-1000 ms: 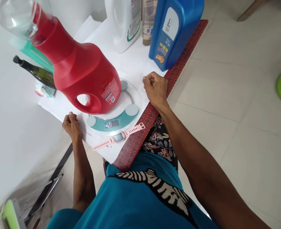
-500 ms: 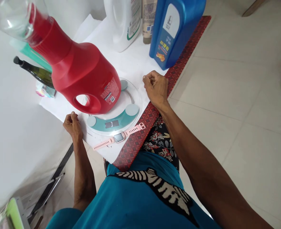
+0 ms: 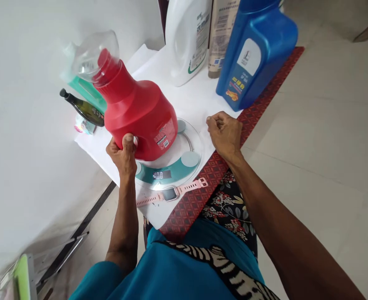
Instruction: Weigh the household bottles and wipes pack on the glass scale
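Note:
My left hand (image 3: 123, 155) is closed round the handle of a big red jug (image 3: 143, 112), its thumb on top. The jug has a clear plastic cap (image 3: 94, 54) and is over a round glass scale (image 3: 190, 160) with a teal band; whether its base touches the glass I cannot tell. Lit digits show on the scale's display (image 3: 161, 175). My right hand (image 3: 226, 133) rests as a loose fist by the table's right edge, in front of a blue jug (image 3: 255, 62), with nothing visible in it. A pink-strapped smartwatch (image 3: 170, 193) lies along the scale's near side.
Behind the scale stand a white jug (image 3: 184, 41) and a beige packet (image 3: 220, 37). A dark green bottle (image 3: 84, 109), a green container (image 3: 92, 93) and a small packet (image 3: 84, 125) are by the wall. A red patterned strip (image 3: 190, 204) borders the white-covered table.
My left hand has moved from beside the scale onto the red jug's handle and gripped it. Digits now show on the scale's display. The view has shifted; my right hand stays a fist.

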`<action>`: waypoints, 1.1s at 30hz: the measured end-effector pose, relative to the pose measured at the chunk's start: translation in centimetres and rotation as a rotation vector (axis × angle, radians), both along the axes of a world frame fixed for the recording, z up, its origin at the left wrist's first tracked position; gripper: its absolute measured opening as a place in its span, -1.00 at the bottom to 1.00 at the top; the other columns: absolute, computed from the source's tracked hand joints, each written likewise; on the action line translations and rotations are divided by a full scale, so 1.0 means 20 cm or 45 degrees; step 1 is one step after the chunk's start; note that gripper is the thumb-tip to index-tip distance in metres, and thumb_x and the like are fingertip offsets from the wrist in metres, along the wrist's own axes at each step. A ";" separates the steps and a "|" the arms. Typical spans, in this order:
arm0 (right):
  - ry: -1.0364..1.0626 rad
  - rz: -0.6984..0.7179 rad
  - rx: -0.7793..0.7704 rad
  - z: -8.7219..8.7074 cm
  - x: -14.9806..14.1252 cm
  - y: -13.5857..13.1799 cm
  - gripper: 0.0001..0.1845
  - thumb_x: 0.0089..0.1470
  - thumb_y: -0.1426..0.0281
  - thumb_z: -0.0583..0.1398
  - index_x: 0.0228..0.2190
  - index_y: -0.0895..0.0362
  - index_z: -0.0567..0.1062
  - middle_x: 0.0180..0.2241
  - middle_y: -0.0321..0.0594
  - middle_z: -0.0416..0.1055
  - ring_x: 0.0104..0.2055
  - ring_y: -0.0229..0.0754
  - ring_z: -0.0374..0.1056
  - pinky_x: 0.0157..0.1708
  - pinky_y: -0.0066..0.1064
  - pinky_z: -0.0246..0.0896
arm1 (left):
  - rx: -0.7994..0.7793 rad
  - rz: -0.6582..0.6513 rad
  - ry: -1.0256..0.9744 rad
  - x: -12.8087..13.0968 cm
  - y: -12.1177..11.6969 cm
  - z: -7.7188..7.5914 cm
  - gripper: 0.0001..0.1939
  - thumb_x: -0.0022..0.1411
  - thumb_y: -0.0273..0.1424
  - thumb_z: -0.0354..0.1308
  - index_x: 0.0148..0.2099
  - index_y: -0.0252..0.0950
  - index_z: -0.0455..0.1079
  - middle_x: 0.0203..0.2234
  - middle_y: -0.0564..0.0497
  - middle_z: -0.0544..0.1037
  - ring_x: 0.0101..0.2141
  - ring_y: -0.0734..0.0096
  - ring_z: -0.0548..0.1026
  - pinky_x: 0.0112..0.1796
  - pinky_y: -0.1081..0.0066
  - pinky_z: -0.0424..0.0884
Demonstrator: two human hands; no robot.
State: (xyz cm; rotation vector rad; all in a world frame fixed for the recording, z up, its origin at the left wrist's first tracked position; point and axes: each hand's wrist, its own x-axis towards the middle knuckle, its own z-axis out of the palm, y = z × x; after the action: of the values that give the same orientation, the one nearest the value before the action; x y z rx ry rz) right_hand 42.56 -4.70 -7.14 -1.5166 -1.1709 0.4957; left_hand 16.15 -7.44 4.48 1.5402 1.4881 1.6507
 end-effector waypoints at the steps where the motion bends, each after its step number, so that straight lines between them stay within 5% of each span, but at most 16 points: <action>1: 0.000 -0.006 -0.003 0.00 0.00 0.00 -0.69 0.32 0.19 0.22 -0.46 -0.02 0.36 -0.58 -0.33 0.37 -0.51 -0.16 0.31 -0.37 -0.26 0.20 | 0.005 0.018 -0.062 0.01 0.02 -0.01 -0.25 0.19 0.39 0.23 -0.45 -0.16 0.08 -0.59 0.12 0.08 -0.57 0.45 0.15 -0.49 0.32 0.17; 8: 0.034 -0.020 -0.016 0.03 -0.01 0.00 -0.70 0.30 0.24 0.21 -0.48 -0.01 0.35 -0.59 -0.37 0.37 -0.54 -0.19 0.28 -0.39 -0.30 0.16 | 0.123 0.180 -0.335 -0.04 0.11 0.08 -0.22 0.10 0.35 0.34 -0.44 -0.15 0.01 -0.58 0.17 -0.04 -0.59 0.52 -0.02 -0.57 0.36 -0.07; 15: -0.006 -0.036 -0.034 0.04 -0.01 0.01 -0.70 0.28 0.30 0.23 -0.49 0.00 0.33 -0.60 -0.40 0.34 -0.54 -0.21 0.27 -0.35 -0.29 0.16 | 0.445 0.520 -0.188 -0.38 0.22 0.24 -0.15 0.10 0.34 0.38 -0.49 -0.19 -0.06 -0.61 0.15 -0.05 -0.56 0.56 -0.06 -0.56 0.39 -0.07; 20: -0.015 -0.055 -0.032 0.03 -0.02 0.01 -0.72 0.26 0.27 0.22 -0.49 0.01 0.35 -0.60 -0.40 0.34 -0.54 -0.22 0.25 -0.37 -0.31 0.12 | 0.498 0.646 -0.167 -0.60 0.31 0.15 -0.16 0.04 0.22 0.47 -0.52 -0.21 -0.07 -0.61 0.15 -0.05 -0.52 0.54 -0.02 -0.48 0.39 0.01; 26: 0.020 -0.040 -0.058 0.05 -0.02 0.01 -0.73 0.24 0.25 0.21 -0.49 0.02 0.37 -0.61 -0.39 0.35 -0.53 -0.21 0.26 -0.36 -0.33 0.12 | 0.401 0.803 -0.229 -0.71 0.48 0.01 -0.25 -0.04 0.22 0.40 -0.51 -0.19 -0.01 -0.58 0.12 0.02 -0.47 0.47 0.08 -0.43 0.36 0.15; 33: 0.035 -0.034 -0.085 0.07 -0.02 0.01 -0.73 0.25 0.19 0.18 -0.47 0.02 0.40 -0.58 -0.36 0.36 -0.50 -0.20 0.26 -0.34 -0.32 0.10 | 0.467 0.959 -0.053 -0.82 0.73 -0.04 -0.40 0.05 0.12 0.19 -0.49 -0.19 -0.05 -0.54 0.07 0.13 -0.42 0.33 0.22 -0.34 0.24 0.35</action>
State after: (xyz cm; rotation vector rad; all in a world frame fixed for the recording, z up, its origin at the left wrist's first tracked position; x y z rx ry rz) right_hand 42.18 -4.49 -5.75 -1.5759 -1.1212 0.5402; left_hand -0.22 7.23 3.60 1.1420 1.9704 2.4672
